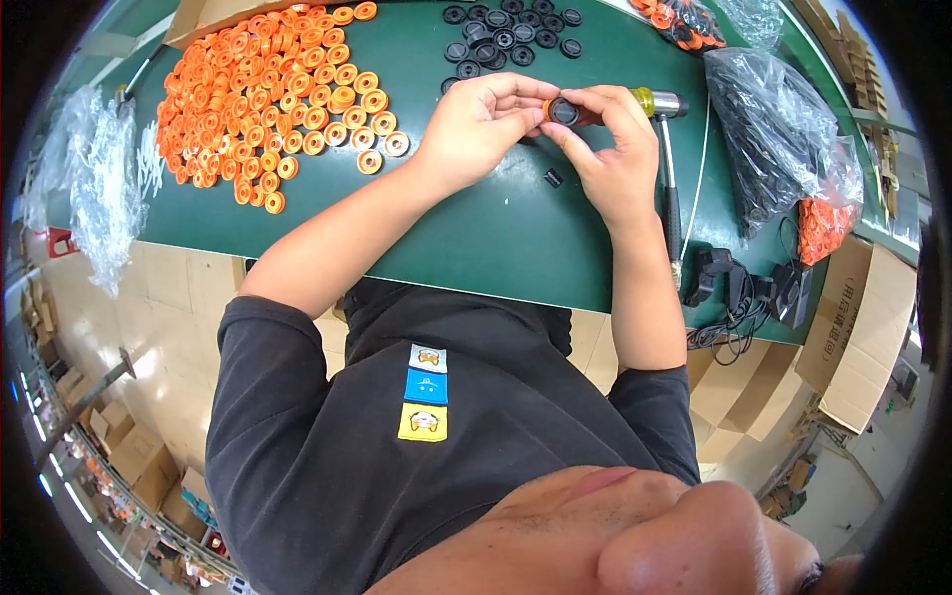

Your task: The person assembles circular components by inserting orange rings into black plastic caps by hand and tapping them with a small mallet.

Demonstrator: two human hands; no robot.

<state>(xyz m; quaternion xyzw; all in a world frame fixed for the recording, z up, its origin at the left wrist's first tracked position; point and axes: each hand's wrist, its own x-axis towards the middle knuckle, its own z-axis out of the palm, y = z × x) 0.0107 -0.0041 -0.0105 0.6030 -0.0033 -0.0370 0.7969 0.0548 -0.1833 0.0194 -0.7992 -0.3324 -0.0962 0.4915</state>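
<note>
Both hands meet over the green table (476, 228). My left hand (481, 124) and my right hand (610, 149) pinch together a small round part (565, 111), black on its face with an orange piece behind it. The fingers of both hands close around its rim. A small black cylinder (553, 178) lies on the table just below the hands. A large pile of orange discs (278, 89) spreads to the left of my left hand. Several black rings (506, 35) lie beyond the hands.
A mallet (669, 149) with a yellow and metal head lies right of my right hand, handle toward me. Clear plastic bags (783, 129) of black parts sit at the right, with orange parts (823, 228) below. Cardboard boxes (853, 327) stand beside the table. White parts in bags (94, 188) lie left.
</note>
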